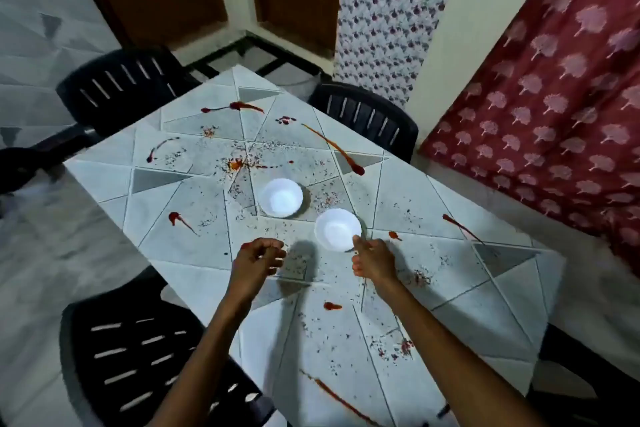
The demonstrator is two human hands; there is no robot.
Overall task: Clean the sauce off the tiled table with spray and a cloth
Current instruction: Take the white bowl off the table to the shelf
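Note:
The tiled table [450, 281] carries red sauce streaks [336, 146] and scattered dark crumbs across most of its top. Two empty white bowls stand near the middle: the far bowl [280, 197] and the near bowl [337, 229]. My right hand [372, 258] grips the near bowl's front rim, thumb on the edge. My left hand [258, 258] hovers just above the table to the left of that bowl, fingers loosely curled, holding nothing. No spray bottle or cloth is in view.
Black plastic chairs surround the table: one at the near left [138, 357], one at the far left [121, 87], one at the far right [367, 118]. A red patterned curtain [554, 97] hangs on the right.

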